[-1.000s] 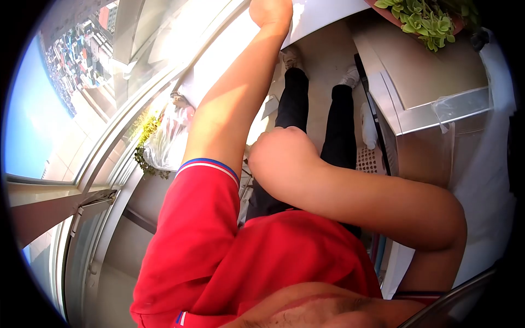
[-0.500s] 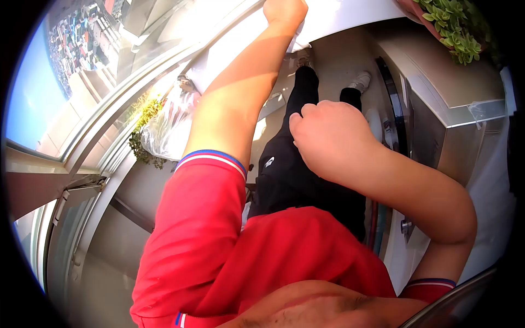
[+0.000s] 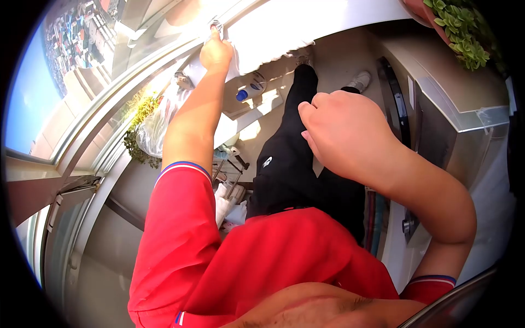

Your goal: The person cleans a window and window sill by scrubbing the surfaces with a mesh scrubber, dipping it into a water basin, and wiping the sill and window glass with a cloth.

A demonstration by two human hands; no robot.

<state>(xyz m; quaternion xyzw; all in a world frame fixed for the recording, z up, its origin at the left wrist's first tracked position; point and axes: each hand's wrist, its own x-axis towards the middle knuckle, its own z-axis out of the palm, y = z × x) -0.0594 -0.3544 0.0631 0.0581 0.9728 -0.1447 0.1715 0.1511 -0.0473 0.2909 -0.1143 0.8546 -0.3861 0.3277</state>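
My left hand (image 3: 216, 53) reaches far out to the window side, its fingers closed on a white cloth (image 3: 232, 64). Part of the cloth hangs below the hand, and its outline blends into the bright white ledge (image 3: 328, 12). At the fingertips, glare hides the detail. My right hand (image 3: 347, 128) is held in front of my body above my black trousers, with its fingers loosely curled. Nothing shows in it, though the palm faces away from me.
Window frame (image 3: 117, 87) runs along the left. A plastic bag (image 3: 158, 128) and a leafy plant (image 3: 143, 112) sit beside it. Below the ledge are a blue-capped bottle (image 3: 251, 90) and a small rack (image 3: 232, 164). At right stand a cabinet (image 3: 437, 117) and a potted plant (image 3: 459, 33).
My left hand has moved left along the ledge toward the window with the cloth, uncovering the bottle and rack below. My right hand has shifted slightly right.
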